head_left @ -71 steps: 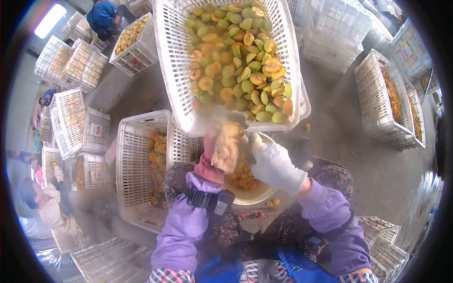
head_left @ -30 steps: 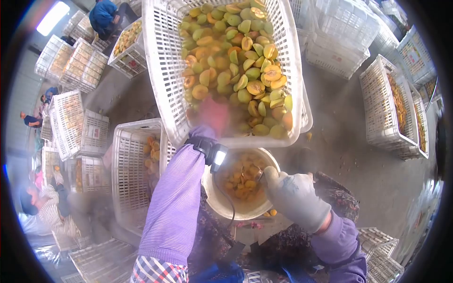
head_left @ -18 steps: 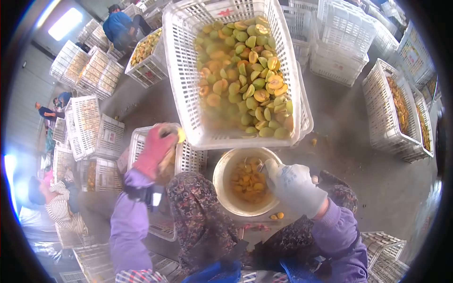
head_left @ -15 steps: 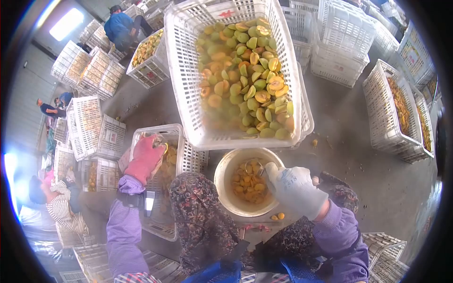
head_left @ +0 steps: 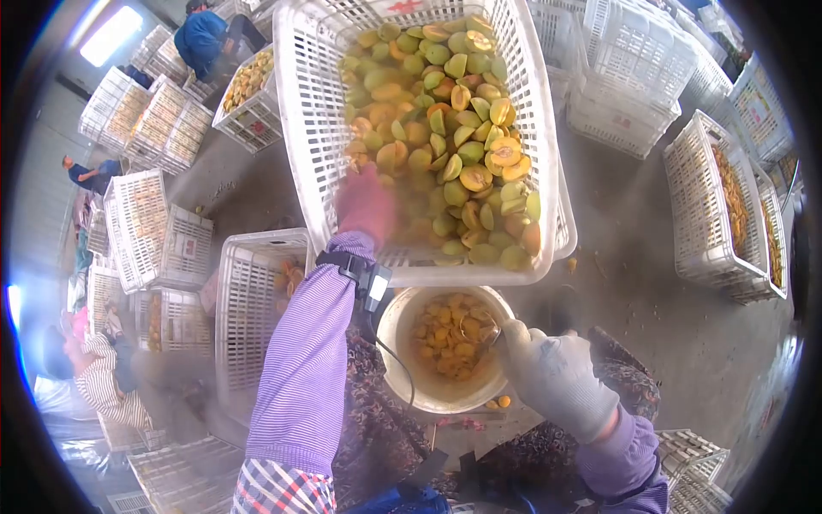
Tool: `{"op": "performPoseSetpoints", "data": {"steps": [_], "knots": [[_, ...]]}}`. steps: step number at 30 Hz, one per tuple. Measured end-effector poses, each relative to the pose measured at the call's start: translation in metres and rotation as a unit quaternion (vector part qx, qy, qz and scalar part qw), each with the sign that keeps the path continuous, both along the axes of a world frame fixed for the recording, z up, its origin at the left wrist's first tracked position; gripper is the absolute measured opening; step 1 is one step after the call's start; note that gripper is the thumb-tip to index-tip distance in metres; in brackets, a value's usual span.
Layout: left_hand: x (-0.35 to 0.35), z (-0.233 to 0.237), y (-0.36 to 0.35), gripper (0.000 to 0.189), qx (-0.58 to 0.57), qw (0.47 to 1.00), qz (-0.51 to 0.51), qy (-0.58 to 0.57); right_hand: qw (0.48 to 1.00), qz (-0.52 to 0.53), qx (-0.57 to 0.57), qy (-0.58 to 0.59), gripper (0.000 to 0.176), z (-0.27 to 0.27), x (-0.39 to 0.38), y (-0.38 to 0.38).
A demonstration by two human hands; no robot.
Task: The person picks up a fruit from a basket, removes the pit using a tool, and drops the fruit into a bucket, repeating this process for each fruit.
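Observation:
My left hand (head_left: 366, 206), in a pink glove, reaches into the near left part of a white plastic crate (head_left: 548, 154) among halved green and yellow fruits (head_left: 462, 146), which look like apricots or plums. It is blurred, so its fingers cannot be made out. My right hand (head_left: 556, 373), in a pale knitted glove, is closed on a metal loop-ended tool (head_left: 490, 334). The loop is above a white bucket (head_left: 396, 377) holding orange fruit pieces or pits (head_left: 449, 338). The tool's handle is hidden in the glove.
Another crate (head_left: 235, 317) with some cut fruit stands left of my knees. Stacked crates (head_left: 629, 77) stand behind on the right, and fruit-filled crates (head_left: 706, 214) at far right. People sit at the left, one in blue (head_left: 199, 43). Small orange pieces (head_left: 503, 401) lie beside the bucket.
My left hand has moved from the left crate, where it held a piece of fruit, up and right into the big fruit crate. My right hand stays by the bucket with the tool.

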State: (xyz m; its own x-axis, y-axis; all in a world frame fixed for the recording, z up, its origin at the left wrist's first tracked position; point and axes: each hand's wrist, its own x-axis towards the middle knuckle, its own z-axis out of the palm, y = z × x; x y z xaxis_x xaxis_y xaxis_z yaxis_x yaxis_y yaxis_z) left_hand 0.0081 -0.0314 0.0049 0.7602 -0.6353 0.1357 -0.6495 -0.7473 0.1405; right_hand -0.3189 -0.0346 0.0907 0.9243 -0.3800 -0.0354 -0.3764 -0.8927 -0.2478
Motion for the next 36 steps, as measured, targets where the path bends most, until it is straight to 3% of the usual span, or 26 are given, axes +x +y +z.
{"op": "performPoseSetpoints", "data": {"steps": [3,6,8,10,12,13,14,17,19,22,23,25,30,31,32,34,35,36], "knots": [[0.002,0.001,0.005,0.051,0.082,0.996,-0.033,0.028,1.000,0.009,0.011,-0.001,0.016,0.000,0.002,0.000],[-0.014,0.013,0.011,0.028,0.065,0.995,-0.068,-0.010,0.998,-0.002,0.028,-0.049,0.020,-0.007,0.004,-0.001],[-0.011,0.002,0.021,0.029,-0.082,0.988,-0.102,0.086,0.992,-0.012,0.031,-0.118,0.020,-0.013,0.006,-0.001],[-0.001,-0.007,0.035,0.032,-0.200,0.945,-0.149,0.211,0.978,-0.017,0.021,-0.207,0.018,-0.016,0.010,-0.003],[0.004,-0.013,0.051,0.036,-0.270,0.857,-0.211,0.384,0.974,-0.034,0.061,-0.213,0.021,-0.015,0.018,-0.002],[-0.012,-0.001,0.061,0.037,-0.343,0.753,-0.140,0.543,0.968,-0.024,0.072,-0.239,0.022,-0.018,0.022,-0.001],[-0.029,0.010,0.072,0.038,-0.401,0.614,-0.062,0.677,0.961,-0.014,0.084,-0.262,0.023,-0.020,0.026,0.001],[-0.087,0.046,0.103,0.047,-0.462,0.436,-0.037,0.772,0.968,-0.005,0.097,-0.232,0.027,-0.020,0.040,0.010],[-0.117,0.049,0.117,0.048,-0.433,0.664,-0.173,0.585,0.972,0.017,0.098,-0.212,0.033,-0.021,0.047,0.016],[-0.105,-0.004,0.132,0.043,-0.455,0.575,-0.108,0.671,0.979,0.042,0.052,-0.195,0.043,-0.044,0.051,0.025],[-0.100,-0.020,0.137,0.043,-0.423,0.657,-0.148,0.606,0.975,0.050,0.036,-0.215,0.051,-0.055,0.052,0.026],[-0.101,-0.021,0.136,0.039,-0.395,0.749,-0.200,0.494,0.982,0.036,0.055,-0.177,0.049,-0.049,0.055,0.025],[-0.120,0.007,0.128,0.028,-0.416,0.825,-0.263,0.277,0.986,0.033,0.071,-0.147,0.045,-0.044,0.062,0.025],[-0.117,0.004,0.129,0.027,-0.489,0.706,-0.186,0.478,0.984,0.038,0.075,-0.156,0.044,-0.044,0.062,0.027],[-0.114,-0.002,0.131,0.026,-0.530,0.539,-0.096,0.648,0.982,0.044,0.077,-0.164,0.043,-0.043,0.062,0.027],[-0.115,-0.005,0.134,0.029,-0.516,0.515,-0.070,0.681,0.991,0.007,0.111,-0.079,0.045,-0.035,0.066,0.032],[-0.121,-0.006,0.139,0.033,-0.473,0.670,-0.136,0.555,0.991,-0.011,0.127,-0.037,0.046,-0.033,0.068,0.033],[-0.121,-0.005,0.141,0.036,-0.476,0.663,-0.138,0.560,0.992,-0.005,0.120,-0.043,0.047,-0.034,0.067,0.034]]}}
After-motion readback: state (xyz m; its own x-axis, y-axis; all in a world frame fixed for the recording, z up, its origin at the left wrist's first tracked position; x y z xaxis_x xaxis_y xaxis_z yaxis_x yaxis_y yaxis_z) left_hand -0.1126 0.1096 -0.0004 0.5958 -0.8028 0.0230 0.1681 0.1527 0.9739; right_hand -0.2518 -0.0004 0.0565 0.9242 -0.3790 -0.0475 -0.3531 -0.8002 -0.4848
